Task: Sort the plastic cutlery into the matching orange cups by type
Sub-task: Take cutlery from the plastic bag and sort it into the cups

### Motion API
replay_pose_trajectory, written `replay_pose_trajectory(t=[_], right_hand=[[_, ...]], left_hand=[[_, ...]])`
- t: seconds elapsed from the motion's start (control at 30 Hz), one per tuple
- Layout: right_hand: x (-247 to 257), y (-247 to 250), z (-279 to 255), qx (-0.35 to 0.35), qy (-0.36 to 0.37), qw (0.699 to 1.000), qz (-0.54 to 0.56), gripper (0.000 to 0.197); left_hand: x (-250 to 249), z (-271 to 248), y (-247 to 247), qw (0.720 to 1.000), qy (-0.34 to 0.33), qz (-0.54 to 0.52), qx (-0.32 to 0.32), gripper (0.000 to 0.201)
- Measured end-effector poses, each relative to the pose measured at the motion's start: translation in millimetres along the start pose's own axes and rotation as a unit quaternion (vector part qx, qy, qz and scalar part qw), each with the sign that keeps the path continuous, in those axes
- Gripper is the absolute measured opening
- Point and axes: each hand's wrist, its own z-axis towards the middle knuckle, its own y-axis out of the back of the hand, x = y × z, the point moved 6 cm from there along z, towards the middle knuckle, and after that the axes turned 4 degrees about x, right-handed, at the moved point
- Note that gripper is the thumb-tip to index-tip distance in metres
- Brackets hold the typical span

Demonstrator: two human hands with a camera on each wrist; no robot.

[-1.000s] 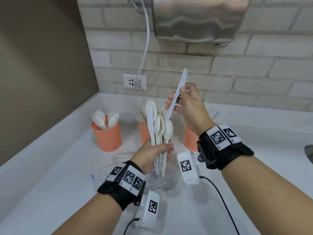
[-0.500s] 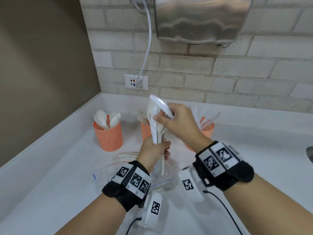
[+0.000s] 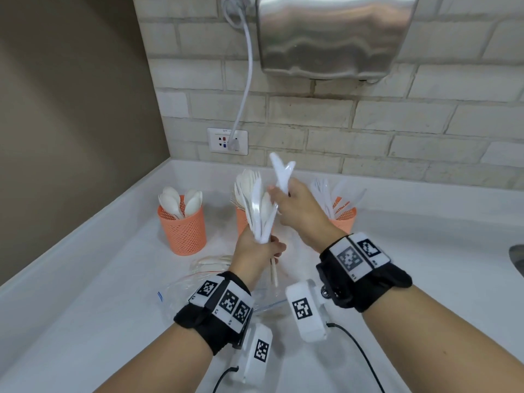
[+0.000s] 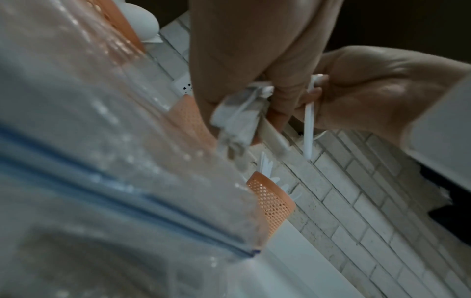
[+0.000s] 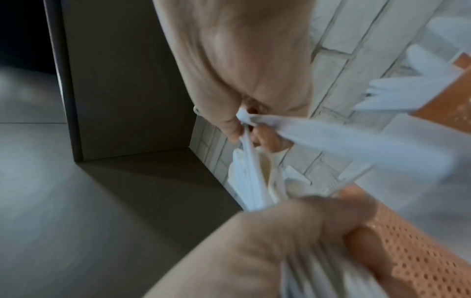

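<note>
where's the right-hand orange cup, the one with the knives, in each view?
Head: knife cup right of centre on the counter, partly behind the right hand.
Left wrist: lower centre, below both hands.
Right wrist: top right edge, knives sticking out.
Shared landmark: brick wall behind it.

The middle orange mesh plastic cup (image 3: 241, 222) is mostly hidden behind the fanned bundle of white plastic cutlery (image 3: 256, 205) gripped in the left hand (image 3: 256, 255), so its contents cannot be told. The right orange mesh plastic cup (image 3: 344, 221) is partly covered by the right hand (image 3: 297, 211). In the right wrist view, the white plastic pieces (image 5: 331, 135) pinched there smear with blur, possibly knives. The clear plastic zip bag (image 4: 102, 161) fills the left wrist view, out of focus.
</note>
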Motion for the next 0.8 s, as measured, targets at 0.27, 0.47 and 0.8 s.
replay_pose_trajectory(t=[0.27, 0.47, 0.8], right_hand=[[12.4, 16.7, -0.8, -0.038, 0.094, 0.993, 0.066, 0.015], [20.4, 23.1, 0.3, -0.095, 0.138, 0.984, 0.054, 0.021], [6.8, -12.1, -9.3, -0.069, 0.095, 0.958, -0.261, 0.024]], left_hand=[[2.1, -4.1, -11.0, 0.999, -0.028, -0.016, 0.034, 0.033], [4.6, -1.5, -7.1, 0.999, -0.038, 0.015, -0.015, 0.032], [-4.0, -1.1, 0.8, 0.986, -0.095, 0.088, -0.110, 0.051]])
